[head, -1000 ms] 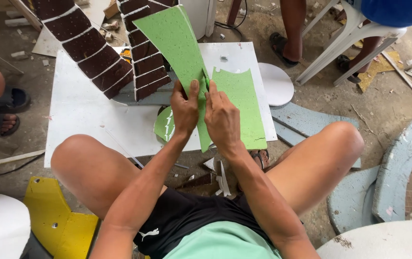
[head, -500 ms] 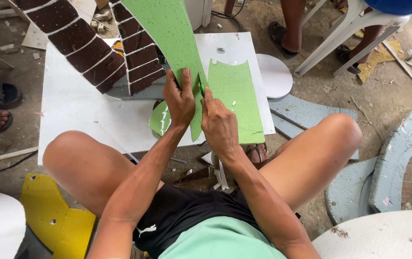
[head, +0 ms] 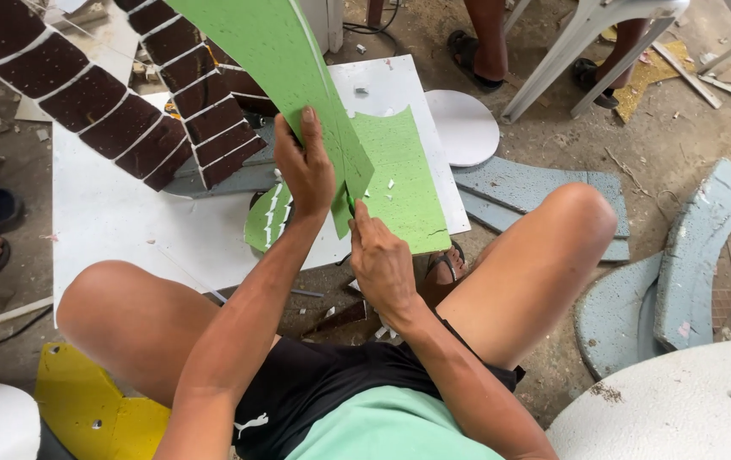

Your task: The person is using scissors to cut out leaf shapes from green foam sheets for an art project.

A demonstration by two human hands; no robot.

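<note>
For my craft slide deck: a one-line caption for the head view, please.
Seated person's left hand grips a tilted green foam sheet while the right hand works at its lower edge.

The floor (head: pixel 570 136) is bare, dusty concrete strewn with chips and scraps. A white board (head: pixel 127 230) lies flat on it, with grey-blue foam pieces (head: pixel 536 192) off its right edge, one of them curved (head: pixel 706 247), and a white disc (head: pixel 463 128) near its far right corner. White plastic chair legs (head: pixel 587 43) stand at the far side in even daylight, and a yellow piece (head: pixel 84 409) lies at the near left.
</note>
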